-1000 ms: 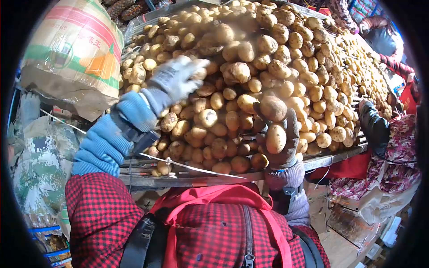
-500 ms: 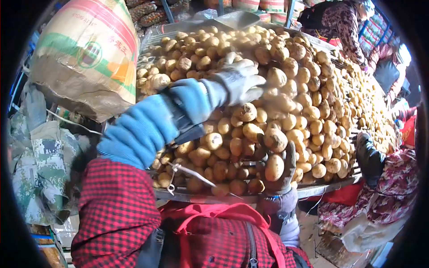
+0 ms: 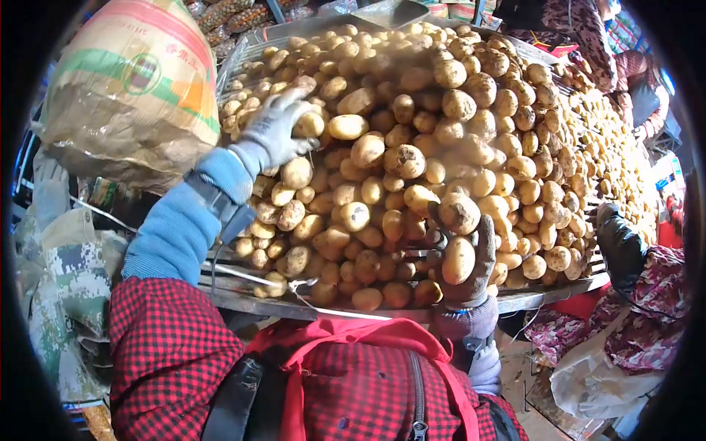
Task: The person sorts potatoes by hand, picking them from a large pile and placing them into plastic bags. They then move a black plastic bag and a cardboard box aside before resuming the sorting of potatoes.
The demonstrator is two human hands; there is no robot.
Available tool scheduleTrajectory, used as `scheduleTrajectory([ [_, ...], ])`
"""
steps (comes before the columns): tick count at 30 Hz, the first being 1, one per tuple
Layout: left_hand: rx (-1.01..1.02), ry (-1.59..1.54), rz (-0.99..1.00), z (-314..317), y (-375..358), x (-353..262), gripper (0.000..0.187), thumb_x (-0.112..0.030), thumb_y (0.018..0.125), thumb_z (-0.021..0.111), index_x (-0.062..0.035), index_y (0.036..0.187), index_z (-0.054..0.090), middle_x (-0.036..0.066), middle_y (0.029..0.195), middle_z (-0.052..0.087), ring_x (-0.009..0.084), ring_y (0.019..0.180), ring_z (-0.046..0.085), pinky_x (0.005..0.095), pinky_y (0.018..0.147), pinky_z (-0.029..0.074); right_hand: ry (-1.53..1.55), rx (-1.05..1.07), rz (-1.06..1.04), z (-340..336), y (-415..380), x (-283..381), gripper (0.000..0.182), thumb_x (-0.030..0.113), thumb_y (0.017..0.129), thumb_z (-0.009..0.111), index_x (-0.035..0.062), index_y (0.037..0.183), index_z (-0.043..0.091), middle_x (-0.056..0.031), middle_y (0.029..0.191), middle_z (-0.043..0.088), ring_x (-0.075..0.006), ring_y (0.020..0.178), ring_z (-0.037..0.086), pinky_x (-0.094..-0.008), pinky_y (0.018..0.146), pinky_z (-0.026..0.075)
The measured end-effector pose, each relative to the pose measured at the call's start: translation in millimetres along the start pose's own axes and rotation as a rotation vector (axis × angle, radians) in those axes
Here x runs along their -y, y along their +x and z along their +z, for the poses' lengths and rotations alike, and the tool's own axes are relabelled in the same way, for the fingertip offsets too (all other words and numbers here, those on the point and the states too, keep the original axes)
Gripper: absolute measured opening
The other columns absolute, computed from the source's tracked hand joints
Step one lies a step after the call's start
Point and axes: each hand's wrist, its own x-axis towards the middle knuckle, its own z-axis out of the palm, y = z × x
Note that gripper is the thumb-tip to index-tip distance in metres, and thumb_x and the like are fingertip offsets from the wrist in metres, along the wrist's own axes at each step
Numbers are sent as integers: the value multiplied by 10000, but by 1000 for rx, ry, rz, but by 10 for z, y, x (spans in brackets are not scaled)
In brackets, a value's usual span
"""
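Observation:
A wide heap of potatoes point(image 3: 353, 169) lies on a slatted metal table point(image 3: 544, 292). My left hand point(image 3: 273, 131), in a grey work glove with a blue sleeve behind it, is over the heap's left side. Its fingers are spread, with a potato point(image 3: 309, 125) between thumb and fingers; a firm grip does not show. Low in the middle, my right hand point(image 3: 476, 283), also gloved, is palm up. It cradles a potato point(image 3: 459, 260), fingers and thumb curved up at its sides. Another, dirt-marked potato point(image 3: 459, 213) rests against the fingertips.
A large printed sack point(image 3: 132, 95) bulges at the upper left. White cord point(image 3: 243, 273) runs along the table's front edge. A metal scoop-like pan point(image 3: 390, 13) stands at the back. On the right, a co-worker's dark-gloved hand point(image 3: 619, 246) is by the table; other people are farther back.
My left hand has swung left from the heap's middle to its left side. My right hand keeps the same potatoes. The view has shifted slightly.

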Motion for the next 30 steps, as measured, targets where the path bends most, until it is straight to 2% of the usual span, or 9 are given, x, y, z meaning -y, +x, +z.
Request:
scheduleTrajectory([
  [5,298,209,-582,-191,185,569,661,-589,887,631,-171,1398,589,111,1607,389,376,1378,475,502,1149,373,-72,8,-127,-35,-89,-190,758,-41,940,645,51,1583,255,-215,1532,457,-330,1366,525,-445,1133,474],
  [6,324,272,-488,-273,171,550,657,-578,893,623,-164,1401,588,116,1586,419,378,1366,487,505,1150,370,-408,-35,-157,-16,19,24,811,155,891,744,-98,1517,293,-234,1374,594,-339,1283,588,-442,1099,451],
  [7,351,332,-395,-294,124,501,652,-567,899,615,-158,1405,588,121,1565,449,380,1353,499,508,1152,366,481,-31,223,28,97,306,564,358,1064,506,73,1539,402,-148,1439,573,-279,1318,569,-451,1082,510],
  [12,-34,-223,74,-223,373,-134,694,-438,860,729,-168,1467,531,201,1581,393,436,1433,395,523,1180,347,848,-57,286,40,-29,1,595,346,1030,579,72,1532,415,-156,1425,582,-308,1290,593,-496,1061,516],
  [16,112,60,251,-11,427,-823,664,-417,839,747,-166,1427,566,273,1532,428,465,1393,431,521,1161,364,17,-51,-250,21,-85,-213,823,-91,876,693,31,1577,280,-307,1532,425,-432,1370,507,-513,1136,433],
  [21,301,52,150,-171,549,-453,517,-329,819,695,-201,1316,634,216,1538,429,403,1341,477,559,1066,415,-399,-99,-138,-6,126,114,507,157,898,700,-52,1337,556,-174,1256,669,-302,1138,653,-426,1002,504],
  [24,218,168,164,-86,269,-512,508,-287,789,710,-239,1291,651,186,1574,390,377,1413,399,627,1033,368,14,-83,106,95,63,92,653,144,892,749,-78,1427,448,-202,1346,623,-318,1218,626,-438,1056,498],
  [25,67,177,244,-29,264,-531,549,-260,751,725,-255,1295,652,183,1561,400,374,1424,384,622,1044,350,709,-22,269,98,165,258,604,388,1084,427,-7,1539,387,-179,1530,484,-302,1407,476,-440,1209,350],
  [30,218,222,318,-12,575,-661,620,-181,691,751,-255,1297,647,73,1562,417,389,1485,289,690,1078,325,282,-88,132,196,67,225,595,260,1051,523,-20,1544,341,-225,1523,478,-337,1379,505,-442,1154,419],
])
